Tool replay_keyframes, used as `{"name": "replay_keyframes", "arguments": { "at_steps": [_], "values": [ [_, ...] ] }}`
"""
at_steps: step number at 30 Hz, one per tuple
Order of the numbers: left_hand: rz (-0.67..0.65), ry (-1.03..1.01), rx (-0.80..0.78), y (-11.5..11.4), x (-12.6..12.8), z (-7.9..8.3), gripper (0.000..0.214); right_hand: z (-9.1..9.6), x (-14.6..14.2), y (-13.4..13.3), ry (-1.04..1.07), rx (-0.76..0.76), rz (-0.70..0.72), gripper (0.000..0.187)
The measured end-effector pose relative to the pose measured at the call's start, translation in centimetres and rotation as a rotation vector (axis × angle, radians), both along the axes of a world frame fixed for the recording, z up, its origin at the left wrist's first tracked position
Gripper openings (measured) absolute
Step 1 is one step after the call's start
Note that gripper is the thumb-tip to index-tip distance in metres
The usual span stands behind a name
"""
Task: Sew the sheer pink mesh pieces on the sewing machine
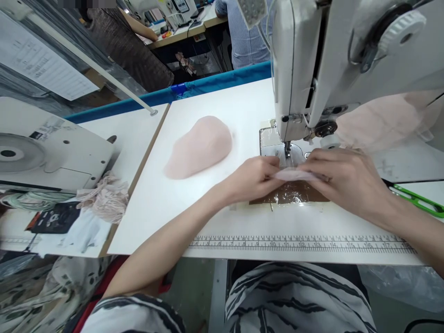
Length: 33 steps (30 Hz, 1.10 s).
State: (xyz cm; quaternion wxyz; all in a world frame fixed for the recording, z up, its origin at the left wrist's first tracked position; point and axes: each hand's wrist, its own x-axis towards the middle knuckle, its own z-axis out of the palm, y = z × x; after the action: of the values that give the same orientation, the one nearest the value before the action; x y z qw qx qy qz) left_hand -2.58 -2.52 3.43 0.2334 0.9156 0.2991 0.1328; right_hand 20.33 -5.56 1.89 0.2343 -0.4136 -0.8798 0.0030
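Observation:
Just in front of the needle of a white sewing machine (298,69), both my hands pinch a piece of thin pale pink fabric (294,174). My left hand (255,178) closes on its left end with thumb and fingers. On the other end, my right hand (342,178) is closed, its fingers bent over the cloth. The fabric is stretched between them and slightly blurred. Behind it, the presser foot (287,149) stands over the metal needle plate (268,143). A pink cup-shaped fabric piece (201,148) lies on the white table to the left.
More sheer pink fabric (381,120) lies behind the machine's needle end at right. Green-handled snips (418,199) rest near my right wrist. A ruler strip (294,244) runs along the table's front edge. Pink ties (106,199) and a second machine (48,143) are at left. People stand beyond.

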Motion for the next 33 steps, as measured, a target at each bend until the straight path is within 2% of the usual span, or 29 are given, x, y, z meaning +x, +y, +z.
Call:
{"name": "replay_keyframes", "arguments": {
  "at_steps": [4, 5, 7, 10, 14, 18, 33],
  "values": [
    [-0.033, 0.047, 0.679, -2.3, 0.1, -2.6, 0.030, 0.1, 0.0, -0.9, -0.081, 0.043, 0.120, 0.029],
    [-0.020, 0.035, 0.786, -2.8, 0.1, -3.1, 0.024, 0.1, -0.1, -1.1, -0.099, 0.064, 0.135, 0.029],
    [0.005, 0.036, 0.897, -3.7, 0.1, -3.5, 0.014, 0.1, -0.2, -1.4, -0.122, 0.095, 0.155, 0.030],
    [0.031, 0.112, 0.910, -4.5, 0.0, -3.1, 0.014, 0.2, -0.4, -1.6, -0.130, 0.119, 0.157, 0.036],
    [0.014, 0.216, 0.812, -5.0, -0.4, -2.6, 0.029, 0.3, -0.6, -1.7, -0.142, 0.120, 0.155, 0.038],
    [0.021, 0.240, 0.750, -5.3, -0.6, -2.6, 0.033, 0.3, -0.6, -1.6, -0.132, 0.092, 0.154, 0.040],
    [0.057, 0.246, 0.678, -3.6, -0.3, -2.8, 0.036, -0.5, -0.7, -0.7, -0.163, 0.161, 0.067, 0.039]
  ]
}}
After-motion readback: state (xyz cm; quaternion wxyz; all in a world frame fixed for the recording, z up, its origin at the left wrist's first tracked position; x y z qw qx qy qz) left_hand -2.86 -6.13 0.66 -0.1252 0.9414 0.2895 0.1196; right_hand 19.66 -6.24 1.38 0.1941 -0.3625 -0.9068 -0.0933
